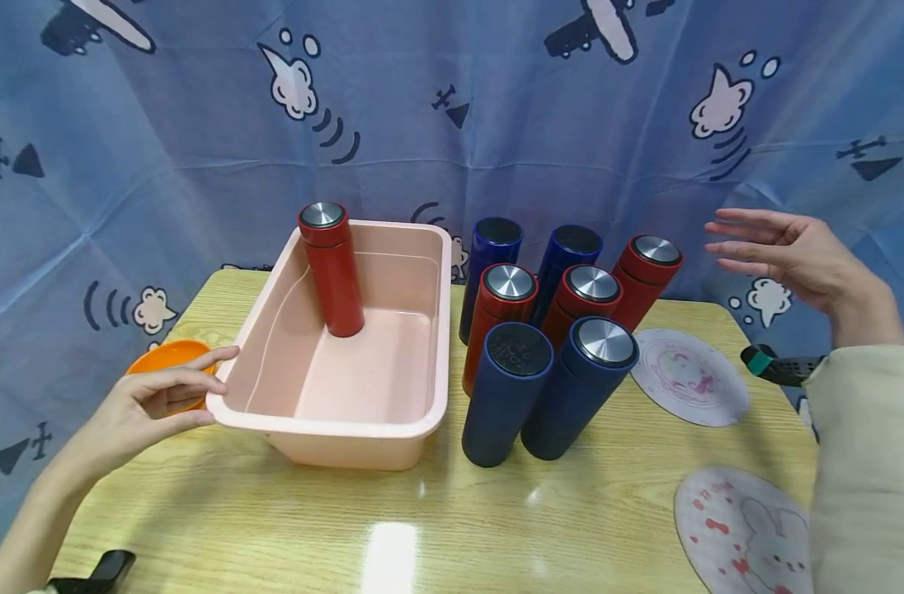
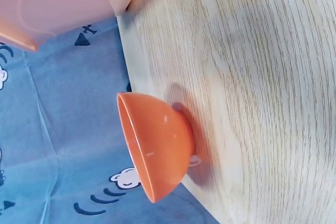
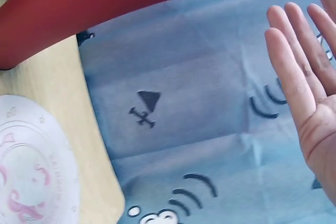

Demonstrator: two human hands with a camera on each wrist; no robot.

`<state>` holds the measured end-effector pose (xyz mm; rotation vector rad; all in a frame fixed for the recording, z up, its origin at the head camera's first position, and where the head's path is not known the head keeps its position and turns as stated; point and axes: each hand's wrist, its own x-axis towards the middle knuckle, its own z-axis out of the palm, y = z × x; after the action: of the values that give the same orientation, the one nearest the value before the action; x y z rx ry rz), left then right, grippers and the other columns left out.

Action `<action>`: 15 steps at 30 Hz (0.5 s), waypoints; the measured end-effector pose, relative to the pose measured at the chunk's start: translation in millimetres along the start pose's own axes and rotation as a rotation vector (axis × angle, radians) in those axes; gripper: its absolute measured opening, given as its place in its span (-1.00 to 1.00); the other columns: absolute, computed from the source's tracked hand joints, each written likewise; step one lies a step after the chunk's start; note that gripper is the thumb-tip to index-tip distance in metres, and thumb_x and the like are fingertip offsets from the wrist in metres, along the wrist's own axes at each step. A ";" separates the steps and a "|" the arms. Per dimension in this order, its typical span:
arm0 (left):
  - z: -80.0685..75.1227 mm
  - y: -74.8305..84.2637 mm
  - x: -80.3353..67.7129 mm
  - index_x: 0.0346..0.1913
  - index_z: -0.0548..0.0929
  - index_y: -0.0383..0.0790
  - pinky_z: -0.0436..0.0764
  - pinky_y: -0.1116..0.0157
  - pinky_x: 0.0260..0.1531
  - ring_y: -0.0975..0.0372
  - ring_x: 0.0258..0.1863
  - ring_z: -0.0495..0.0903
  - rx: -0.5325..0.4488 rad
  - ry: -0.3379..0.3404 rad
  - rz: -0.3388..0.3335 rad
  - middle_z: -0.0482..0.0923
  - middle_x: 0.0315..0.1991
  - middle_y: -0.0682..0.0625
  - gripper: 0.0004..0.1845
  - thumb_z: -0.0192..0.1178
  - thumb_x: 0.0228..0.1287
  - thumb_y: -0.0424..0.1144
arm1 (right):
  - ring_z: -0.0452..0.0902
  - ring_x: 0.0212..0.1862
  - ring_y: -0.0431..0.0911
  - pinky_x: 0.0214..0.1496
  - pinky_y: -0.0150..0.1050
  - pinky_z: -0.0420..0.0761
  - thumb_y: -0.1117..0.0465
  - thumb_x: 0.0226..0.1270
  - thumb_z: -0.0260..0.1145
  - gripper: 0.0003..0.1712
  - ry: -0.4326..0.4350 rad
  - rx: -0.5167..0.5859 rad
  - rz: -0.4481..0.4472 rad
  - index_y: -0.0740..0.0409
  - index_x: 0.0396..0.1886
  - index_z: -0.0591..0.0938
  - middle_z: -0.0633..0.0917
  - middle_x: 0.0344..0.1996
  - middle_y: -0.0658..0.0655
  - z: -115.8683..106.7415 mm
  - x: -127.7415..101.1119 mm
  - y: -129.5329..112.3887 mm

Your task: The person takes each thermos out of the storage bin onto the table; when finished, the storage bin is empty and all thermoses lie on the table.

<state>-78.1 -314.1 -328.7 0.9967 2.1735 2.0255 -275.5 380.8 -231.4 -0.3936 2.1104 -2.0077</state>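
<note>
My left hand (image 1: 151, 396) holds the near-left corner of a pale pink plastic tub (image 1: 403, 429), fingertips at the rim and thumb below them. Inside the tub a red thermos bottle (image 1: 336, 280) with a silver-topped lid stands upright toward the back left. My right hand (image 1: 793, 256) is raised in the air at the right, fingers extended and holding nothing. Nearest to it is another red thermos bottle (image 1: 647, 280), apart from the fingers. In the right wrist view the palm and fingers of the right hand (image 3: 310, 72) show; the left wrist view shows no hand.
Right of the tub stand more red bottles (image 1: 500, 330), glossy blue bottles (image 1: 492, 264) and matte navy bottles (image 1: 504, 404), close together. Two round printed mats (image 1: 663, 396) lie at the right of the wooden table (image 1: 296, 536). An orange bowl (image 2: 163, 140) sits left of the tub.
</note>
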 end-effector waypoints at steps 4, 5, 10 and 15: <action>0.4 2.2 -0.2 -0.02 0.55 -0.58 0.55 0.37 0.07 0.17 0.37 0.27 0.008 0.005 -0.008 0.27 0.38 -0.20 -0.56 0.09 0.00 -0.87 | 0.69 -0.13 -0.18 -0.26 -0.35 0.70 0.52 0.35 0.14 -0.47 0.018 0.007 -0.036 0.07 0.26 0.53 0.69 -0.03 -0.08 7.2 -0.6 -15.1; 0.4 2.6 -0.3 -0.02 0.55 -0.58 0.55 0.37 0.07 0.17 0.37 0.27 0.010 0.006 -0.010 0.27 0.38 -0.20 -0.56 0.09 0.00 -0.87 | 0.69 -0.13 -0.17 -0.26 -0.35 0.70 0.53 0.34 0.14 -0.47 0.020 0.014 -0.044 0.08 0.26 0.53 0.69 -0.03 -0.07 9.7 -0.3 -18.9; 1.0 4.0 -0.8 -0.02 0.55 -0.57 0.56 0.37 0.06 0.21 0.36 0.27 0.029 0.011 -0.030 0.28 0.38 -0.16 -0.58 0.09 0.02 -0.86 | 0.70 -0.15 -0.17 -0.25 -0.35 0.70 0.53 0.31 0.17 -0.47 0.045 0.020 -0.085 0.11 0.24 0.54 0.70 -0.04 -0.05 29.6 1.2 -36.6; 1.1 4.1 -0.7 -0.04 0.56 -0.56 0.57 0.38 0.03 0.25 0.34 0.31 0.072 0.029 -0.070 0.32 0.36 -0.09 -0.60 0.13 0.02 -0.83 | 0.70 -0.15 -0.16 -0.22 -0.35 0.69 0.51 0.31 0.19 -0.50 0.030 0.004 -0.119 0.15 0.23 0.54 0.70 -0.04 -0.01 55.2 1.7 -54.0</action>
<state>-75.3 -313.6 -325.4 0.8898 2.2770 1.9577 -256.3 325.9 -180.6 -0.5026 2.1475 -2.0939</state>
